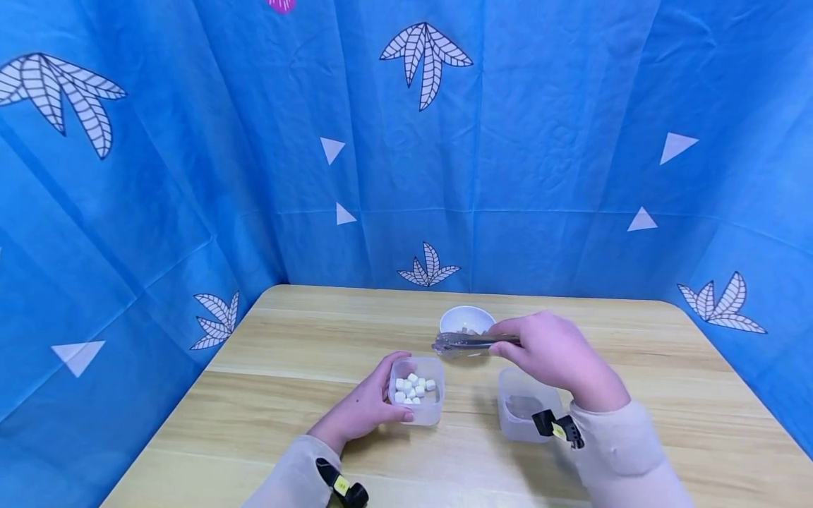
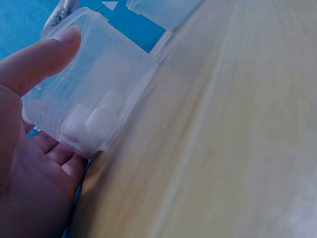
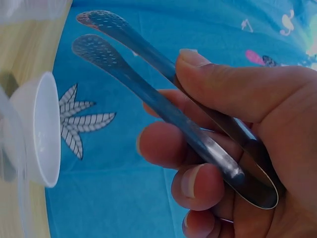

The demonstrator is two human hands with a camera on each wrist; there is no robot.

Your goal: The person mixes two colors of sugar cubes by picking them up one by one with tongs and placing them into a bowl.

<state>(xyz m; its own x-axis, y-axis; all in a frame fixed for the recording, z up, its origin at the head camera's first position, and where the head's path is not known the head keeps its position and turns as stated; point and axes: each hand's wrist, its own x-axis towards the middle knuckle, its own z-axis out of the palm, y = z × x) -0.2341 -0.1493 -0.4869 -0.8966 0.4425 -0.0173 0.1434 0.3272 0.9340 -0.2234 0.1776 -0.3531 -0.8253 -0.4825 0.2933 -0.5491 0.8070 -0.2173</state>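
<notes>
In the head view my left hand [image 1: 362, 408] grips a clear plastic container [image 1: 424, 415] at its left side, thumb on the near wall and fingers around the far side. Small white cube-like pieces [image 1: 411, 390] lie inside it; their kind cannot be told. My right hand [image 1: 549, 353] holds metal tongs [image 1: 471, 341] in front of a white bowl [image 1: 466, 317]. The right wrist view shows the tongs' two perforated tips apart, with nothing between them. Some small pale pieces show in the bowl, partly hidden behind the tongs.
A second clear plastic container [image 1: 522, 382] stands below my right forearm, right of the first. Everything rests on a light wooden table [image 1: 305, 339]. A blue patterned curtain [image 1: 533, 162] hangs behind the table and along both sides.
</notes>
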